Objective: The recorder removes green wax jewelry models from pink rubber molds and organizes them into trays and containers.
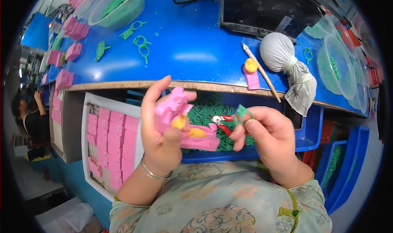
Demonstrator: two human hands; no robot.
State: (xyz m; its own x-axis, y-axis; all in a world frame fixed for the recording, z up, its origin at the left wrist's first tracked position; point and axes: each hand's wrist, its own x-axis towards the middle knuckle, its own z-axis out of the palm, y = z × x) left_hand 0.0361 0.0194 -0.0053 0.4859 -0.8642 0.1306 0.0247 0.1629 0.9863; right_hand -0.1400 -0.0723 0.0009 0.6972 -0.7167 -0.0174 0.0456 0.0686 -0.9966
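Note:
My left hand is closed round a pink rubber mould whose two parts are spread apart, with yellow patches inside. Between the fingertips of my right hand is a small green ring-shaped piece. Beneath both hands lies a heap of green pieces in a blue tray. Red-handled cutters rest on that heap, partly hidden by my right fingers.
A pink block with a yellow top, a wooden-handled tool and a tied cloth pouch lie on the blue table. Loose green rings lie farther left. Pink moulds fill a white tray. Another person sits far left.

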